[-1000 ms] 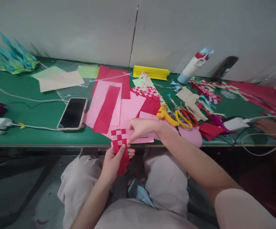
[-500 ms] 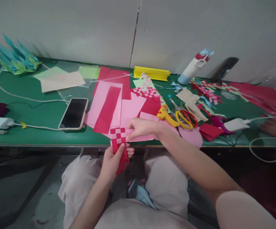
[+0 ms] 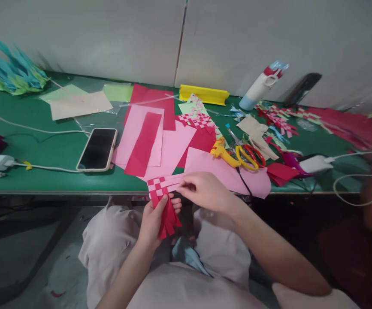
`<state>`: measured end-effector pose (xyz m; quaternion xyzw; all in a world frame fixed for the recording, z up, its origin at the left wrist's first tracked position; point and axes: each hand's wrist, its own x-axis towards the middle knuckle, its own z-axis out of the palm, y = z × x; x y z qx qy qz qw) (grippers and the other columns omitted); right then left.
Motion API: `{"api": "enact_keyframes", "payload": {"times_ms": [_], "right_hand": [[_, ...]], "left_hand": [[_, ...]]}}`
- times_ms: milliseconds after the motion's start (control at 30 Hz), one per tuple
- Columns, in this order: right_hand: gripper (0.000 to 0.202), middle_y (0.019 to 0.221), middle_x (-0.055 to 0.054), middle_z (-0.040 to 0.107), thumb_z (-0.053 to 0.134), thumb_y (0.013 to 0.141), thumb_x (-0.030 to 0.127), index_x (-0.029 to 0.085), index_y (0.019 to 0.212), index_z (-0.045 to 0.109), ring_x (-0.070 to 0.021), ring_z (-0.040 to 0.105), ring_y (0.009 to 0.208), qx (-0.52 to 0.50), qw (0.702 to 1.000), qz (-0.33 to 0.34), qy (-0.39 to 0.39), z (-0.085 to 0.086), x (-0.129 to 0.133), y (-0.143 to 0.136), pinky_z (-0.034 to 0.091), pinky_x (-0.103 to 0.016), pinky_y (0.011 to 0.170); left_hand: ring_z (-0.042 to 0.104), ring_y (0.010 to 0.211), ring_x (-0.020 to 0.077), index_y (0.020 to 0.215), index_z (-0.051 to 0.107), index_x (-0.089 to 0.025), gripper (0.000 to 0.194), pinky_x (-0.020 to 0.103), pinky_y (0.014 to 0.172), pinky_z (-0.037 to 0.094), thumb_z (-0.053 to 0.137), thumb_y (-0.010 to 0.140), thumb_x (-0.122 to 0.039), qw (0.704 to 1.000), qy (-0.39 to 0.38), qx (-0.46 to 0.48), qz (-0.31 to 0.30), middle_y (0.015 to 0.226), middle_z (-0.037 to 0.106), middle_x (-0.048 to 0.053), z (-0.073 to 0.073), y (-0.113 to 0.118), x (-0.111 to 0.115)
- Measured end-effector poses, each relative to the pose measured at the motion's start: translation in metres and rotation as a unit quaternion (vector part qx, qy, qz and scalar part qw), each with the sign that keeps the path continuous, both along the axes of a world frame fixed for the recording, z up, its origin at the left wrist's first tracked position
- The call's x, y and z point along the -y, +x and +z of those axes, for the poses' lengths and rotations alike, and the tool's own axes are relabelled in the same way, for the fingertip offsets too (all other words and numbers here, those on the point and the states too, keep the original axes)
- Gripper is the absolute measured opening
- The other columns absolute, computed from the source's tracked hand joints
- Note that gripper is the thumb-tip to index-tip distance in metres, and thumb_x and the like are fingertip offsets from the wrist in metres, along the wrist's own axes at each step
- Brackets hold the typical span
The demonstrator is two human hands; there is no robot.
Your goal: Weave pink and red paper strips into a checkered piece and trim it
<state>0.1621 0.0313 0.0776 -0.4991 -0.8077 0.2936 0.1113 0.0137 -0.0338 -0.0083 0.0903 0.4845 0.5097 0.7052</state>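
A piece of woven paper [image 3: 158,187] in red and pink strips is held over the table's front edge. Its checkered part is at the upper left, and loose red strips [image 3: 169,219] hang down from it. My left hand [image 3: 155,214] grips it from below, thumb on the front and fingers behind. Pink strips [image 3: 172,182] stretch out to the right. My right hand [image 3: 201,189] pinches the end of a pink strip between thumb and fingertips.
Pink and red paper sheets [image 3: 176,146] lie ahead on the green table [image 3: 60,150]. A phone [image 3: 98,149] is at left. Scissors [image 3: 246,156] and a yellow glue gun [image 3: 224,153] lie at right. Behind stand a bottle [image 3: 259,88] and a yellow folded piece [image 3: 203,94].
My right hand has moved slightly right and down, away from the weave, drawing a pink strip out. The hanging red strips have fanned apart. My left hand keeps its hold.
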Motion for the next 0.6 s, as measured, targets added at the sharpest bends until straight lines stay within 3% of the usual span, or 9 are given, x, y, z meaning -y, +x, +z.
{"api": "enact_keyframes", "payload": {"times_ms": [167, 267, 333, 467, 600], "right_hand": [[0.032, 0.058, -0.001, 0.060, 0.052, 0.086, 0.038, 0.016, 0.066, 0.063, -0.0127, 0.051, 0.056, -0.107, 0.969, -0.138, -0.172, -0.046, 0.042, 0.007, 0.033, -0.025, 0.055], [0.031, 0.068, -0.003, 0.063, 0.059, 0.081, 0.043, 0.014, 0.072, 0.065, -0.0127, 0.051, 0.061, -0.206, 0.936, -0.225, -0.177, -0.074, 0.058, 0.004, 0.036, -0.025, 0.056], [0.032, 0.069, -0.003, 0.063, 0.066, 0.075, 0.046, 0.014, 0.075, 0.066, -0.0109, 0.048, 0.058, -0.293, 0.895, -0.263, -0.211, -0.087, 0.065, -0.003, 0.034, -0.024, 0.053], [0.039, 0.049, 0.005, 0.047, 0.071, 0.069, 0.052, 0.014, 0.069, 0.061, -0.0058, 0.033, 0.042, -0.415, 0.786, -0.317, -0.331, -0.100, 0.074, -0.018, 0.022, -0.021, 0.041], [0.035, 0.045, 0.006, 0.044, 0.077, 0.063, 0.044, 0.016, 0.065, 0.058, -0.0068, 0.037, 0.040, -0.489, 0.713, -0.340, -0.370, -0.104, 0.082, -0.028, 0.027, -0.021, 0.039]], "left_hand": [[0.070, 0.061, 0.0177, 0.089, 0.067, -0.010, 0.031, 0.029, 0.062, 0.060, 0.076, 0.070, -0.033, 1.000, -0.012, 0.005, -0.006, 0.073, 0.074, 0.009, -0.006, 0.002, 0.011], [0.068, 0.055, 0.0157, 0.088, 0.066, -0.011, 0.033, 0.026, 0.055, 0.057, 0.076, 0.070, -0.037, 1.000, 0.002, -0.010, -0.021, 0.065, 0.072, 0.006, -0.009, 0.001, 0.019], [0.067, 0.055, 0.0157, 0.088, 0.066, -0.011, 0.035, 0.025, 0.054, 0.056, 0.075, 0.071, -0.039, 0.999, 0.011, -0.021, -0.031, 0.065, 0.071, 0.005, -0.011, 0.000, 0.026], [0.067, 0.054, 0.0170, 0.086, 0.066, -0.012, 0.035, 0.026, 0.053, 0.056, 0.075, 0.070, -0.042, 0.998, 0.012, -0.048, -0.047, 0.064, 0.071, 0.004, -0.011, -0.001, 0.040], [0.069, 0.057, 0.0185, 0.086, 0.067, -0.012, 0.036, 0.028, 0.055, 0.056, 0.075, 0.069, -0.043, 0.996, 0.014, -0.062, -0.055, 0.067, 0.072, 0.005, -0.013, -0.001, 0.050]]}}
